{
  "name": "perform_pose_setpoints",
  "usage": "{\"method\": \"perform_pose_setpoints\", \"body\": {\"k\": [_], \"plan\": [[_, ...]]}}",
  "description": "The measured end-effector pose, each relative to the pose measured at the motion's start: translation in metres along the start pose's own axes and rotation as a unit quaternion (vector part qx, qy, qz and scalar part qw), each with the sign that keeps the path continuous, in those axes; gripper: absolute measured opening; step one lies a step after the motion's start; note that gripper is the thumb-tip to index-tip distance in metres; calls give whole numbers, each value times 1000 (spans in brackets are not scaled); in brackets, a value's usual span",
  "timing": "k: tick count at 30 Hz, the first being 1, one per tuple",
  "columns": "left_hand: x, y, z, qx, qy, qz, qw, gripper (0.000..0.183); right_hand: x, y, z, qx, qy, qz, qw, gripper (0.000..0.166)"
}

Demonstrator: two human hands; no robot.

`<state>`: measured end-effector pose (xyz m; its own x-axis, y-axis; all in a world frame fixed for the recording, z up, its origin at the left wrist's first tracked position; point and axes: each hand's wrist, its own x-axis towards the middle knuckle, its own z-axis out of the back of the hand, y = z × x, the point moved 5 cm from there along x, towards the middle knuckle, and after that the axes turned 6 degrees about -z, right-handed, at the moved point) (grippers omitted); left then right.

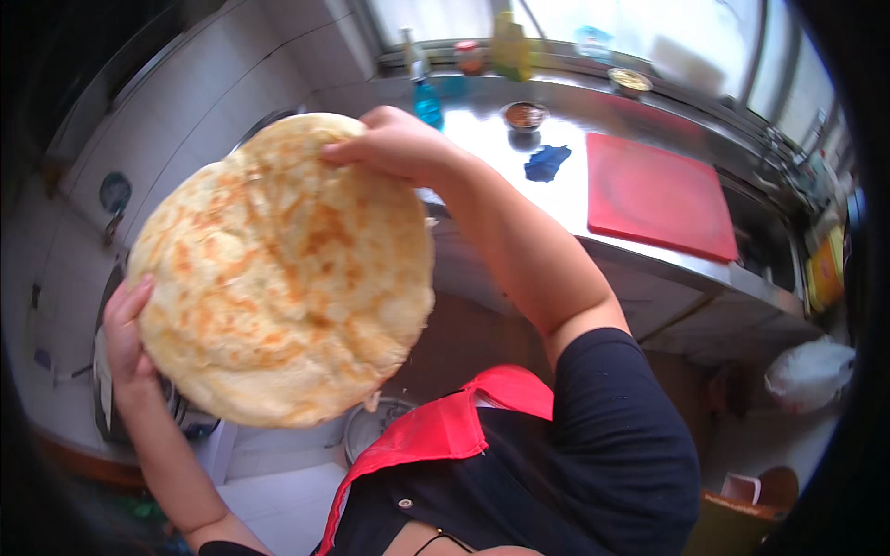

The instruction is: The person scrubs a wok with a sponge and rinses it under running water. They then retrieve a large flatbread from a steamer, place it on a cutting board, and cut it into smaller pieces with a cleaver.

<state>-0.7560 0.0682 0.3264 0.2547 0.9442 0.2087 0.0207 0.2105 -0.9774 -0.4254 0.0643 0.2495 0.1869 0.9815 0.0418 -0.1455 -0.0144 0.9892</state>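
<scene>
A large round browned flatbread [278,278] is held up in front of me, its face turned towards the camera. My left hand [131,333] grips its left edge, with the thumb on the near face. At the top right edge, my right hand [389,144] pinches the bread between thumb and fingers. The bread sags into a fold running down its middle, and a small flake [373,401] hangs at its lower edge. It hides most of what lies behind it, including part of a dark appliance [111,417] on the left.
On the steel counter [480,132] to the right are a red cutting board [657,191], a blue cloth [547,162], a small bowl of brown food [525,116] and a blue bottle [427,104]. Another bowl [630,81] stands near the window. A white plastic bag [810,375] is at the far right.
</scene>
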Motion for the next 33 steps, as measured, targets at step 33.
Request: {"method": "perform_pose_setpoints", "body": {"k": [33], "plan": [[-15, 346, -606, -102, 267, 242, 927, 39, -424, -336, 544, 91, -532, -292, 789, 23]]}}
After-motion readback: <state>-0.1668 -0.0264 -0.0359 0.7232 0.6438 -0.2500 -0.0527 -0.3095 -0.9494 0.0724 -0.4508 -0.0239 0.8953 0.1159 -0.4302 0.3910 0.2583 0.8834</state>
